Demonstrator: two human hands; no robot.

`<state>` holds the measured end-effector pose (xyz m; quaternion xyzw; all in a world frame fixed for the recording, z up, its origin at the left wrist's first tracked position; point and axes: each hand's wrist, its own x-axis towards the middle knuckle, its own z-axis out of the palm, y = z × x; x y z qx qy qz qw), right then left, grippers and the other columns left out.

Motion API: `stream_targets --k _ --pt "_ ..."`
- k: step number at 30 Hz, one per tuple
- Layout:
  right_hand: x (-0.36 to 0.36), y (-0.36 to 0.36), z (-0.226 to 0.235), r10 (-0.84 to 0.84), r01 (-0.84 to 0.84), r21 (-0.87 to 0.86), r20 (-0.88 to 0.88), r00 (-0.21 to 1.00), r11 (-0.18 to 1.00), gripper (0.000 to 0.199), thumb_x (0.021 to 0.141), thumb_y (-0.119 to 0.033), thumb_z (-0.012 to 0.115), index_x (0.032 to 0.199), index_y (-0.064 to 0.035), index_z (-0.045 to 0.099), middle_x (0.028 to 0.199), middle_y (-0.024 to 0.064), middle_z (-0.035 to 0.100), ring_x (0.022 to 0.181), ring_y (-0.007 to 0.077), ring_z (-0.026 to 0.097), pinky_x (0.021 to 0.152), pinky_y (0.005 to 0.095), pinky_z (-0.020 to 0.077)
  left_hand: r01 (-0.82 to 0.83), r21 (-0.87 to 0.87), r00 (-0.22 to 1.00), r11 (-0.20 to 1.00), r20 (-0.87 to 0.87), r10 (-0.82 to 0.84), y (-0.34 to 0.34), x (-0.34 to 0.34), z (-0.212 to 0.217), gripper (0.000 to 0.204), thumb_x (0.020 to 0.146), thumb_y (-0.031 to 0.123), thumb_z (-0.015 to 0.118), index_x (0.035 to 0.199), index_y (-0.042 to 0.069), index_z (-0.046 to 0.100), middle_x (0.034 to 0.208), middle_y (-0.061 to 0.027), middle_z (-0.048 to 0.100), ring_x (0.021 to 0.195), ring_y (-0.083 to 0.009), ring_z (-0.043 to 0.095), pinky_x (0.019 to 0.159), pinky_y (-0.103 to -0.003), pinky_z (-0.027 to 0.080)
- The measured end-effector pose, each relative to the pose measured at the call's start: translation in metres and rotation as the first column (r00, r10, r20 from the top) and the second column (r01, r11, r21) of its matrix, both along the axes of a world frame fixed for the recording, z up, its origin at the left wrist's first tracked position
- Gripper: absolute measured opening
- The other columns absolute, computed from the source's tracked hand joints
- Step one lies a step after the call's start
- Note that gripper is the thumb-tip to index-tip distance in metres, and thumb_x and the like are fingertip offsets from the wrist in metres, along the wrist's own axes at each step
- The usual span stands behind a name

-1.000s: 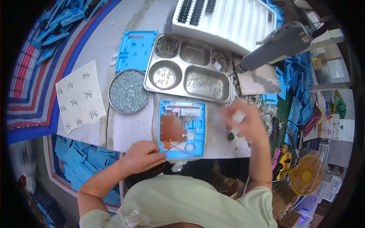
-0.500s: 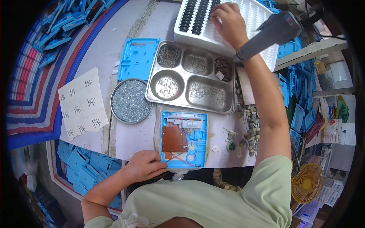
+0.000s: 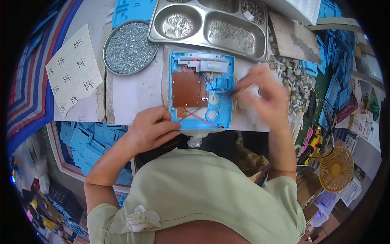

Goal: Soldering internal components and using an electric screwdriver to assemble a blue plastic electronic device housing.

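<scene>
Item: flat blue plastic housing with a brown circuit board (image 3: 202, 90), at the table's near edge. My left hand (image 3: 151, 131) pins its lower-left corner, fingers flat. My right hand (image 3: 264, 97), blurred, hovers at its right side; grip indiscernible. Behind: round tin of screws (image 3: 130, 47).

1. Worktop (image 3: 136, 91): pale grey, front edge toward the person.
2. On it: blue plastic housing (image 3: 202, 90) at front centre, round tin of screws (image 3: 130, 47), steel compartment tray (image 3: 211, 26) behind.
3. Left: paper tally sheet (image 3: 74, 74). Right: pile of small grey parts (image 3: 293, 83).
</scene>
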<state>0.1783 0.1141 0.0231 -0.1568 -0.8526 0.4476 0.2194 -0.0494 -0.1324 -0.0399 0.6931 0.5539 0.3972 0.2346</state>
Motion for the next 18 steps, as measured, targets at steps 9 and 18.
stream_targets --k 9,18 --pt "0.003 -0.046 -0.035 0.115 -0.111 0.376 0.012 0.993 0.92 0.025 0.069 -0.011 0.084 0.09 -0.0125 0.071 0.099 -0.0017 0.07 0.101 0.0275 0.058 0.088 0.0399 0.0465 -0.017 -0.032 1.0 0.999 -0.011 0.016 -0.002 0.0 0.003 0.034 0.071 0.007 0.088 0.101 0.01 0.076 0.084 -0.0063 0.057 0.071 -0.0224 0.06 0.059 -0.034 0.048" --pt "0.007 -0.042 -0.05 0.137 -0.111 0.315 -0.064 0.988 0.943 0.023 0.068 -0.014 0.085 0.086 -0.0157 0.071 0.097 -0.0055 0.07 0.104 0.0263 0.059 0.092 0.0415 0.0434 0.044 -0.085 0.995 0.995 -0.081 -0.051 0.002 -0.005 0.015 0.034 0.069 0.006 0.089 0.1 0.009 0.076 0.083 -0.0069 0.057 0.072 -0.0238 0.06 0.061 -0.035 0.049"
